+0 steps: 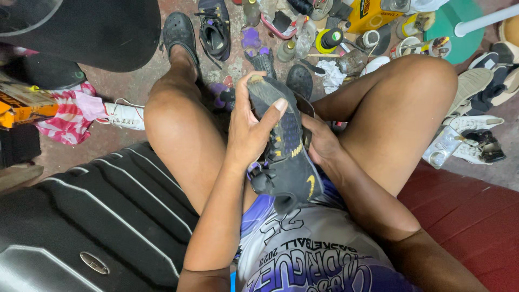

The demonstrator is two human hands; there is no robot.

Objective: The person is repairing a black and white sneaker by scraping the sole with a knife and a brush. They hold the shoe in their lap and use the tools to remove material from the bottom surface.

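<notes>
A black ribbed case [108, 216] fills the space by your left leg. Between your knees you hold a dark sports shoe [284, 146], sole side turned up — your left hand [251, 132] wraps its forepart, thumb across the sole, while your right hand [320, 141] grips it from behind. On the floor [130, 84] beyond lie a yellow box [370, 13] at the top, an orange carton [21, 105] at the left edge — and a small yellow-rimmed tin [328, 39].

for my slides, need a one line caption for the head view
Seated person's left hand and right hand hold a dark sports shoe between the knees above a cluttered floor.
</notes>
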